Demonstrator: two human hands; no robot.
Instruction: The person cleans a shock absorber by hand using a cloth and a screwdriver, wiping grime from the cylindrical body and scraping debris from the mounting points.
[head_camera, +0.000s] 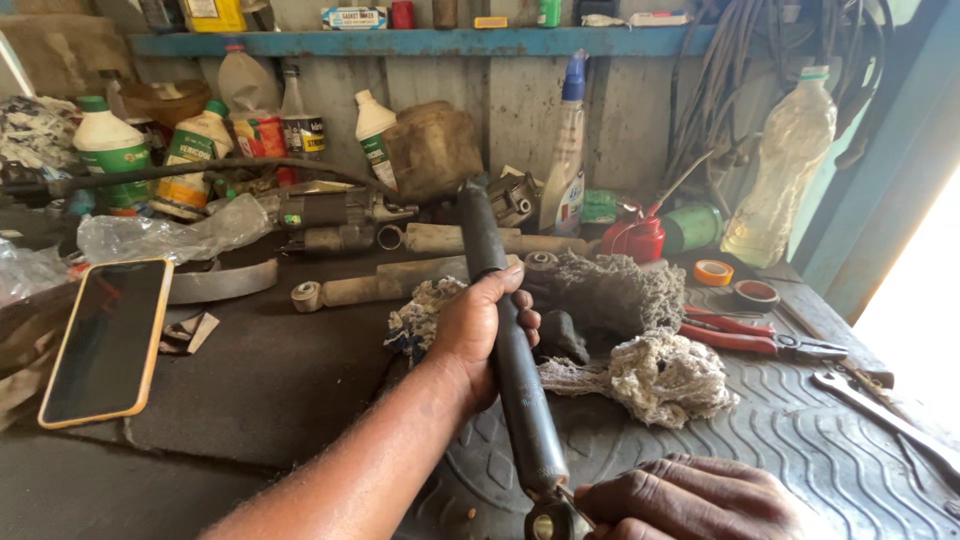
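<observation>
My left hand (474, 335) is wrapped around the middle of a long dark shock absorber tube (497, 300) that slants from the bottom centre up toward the back of the bench. At the tube's lower end my right hand (690, 497) pinches a small part by the metal eye mount (551, 520); what exactly the fingers hold is too small to tell. Dirty rags (660, 375) lie just right of the tube on a ribbed black rubber mat (800, 440).
A phone with an orange case (105, 340) lies at the left. Other dusty shock absorbers (400, 282) lie behind. Red-handled pliers (750, 338), a wrench (880, 410), tape rolls (713, 272), a red oil can (640, 238), bottles and a spray bottle (566, 150) crowd the back.
</observation>
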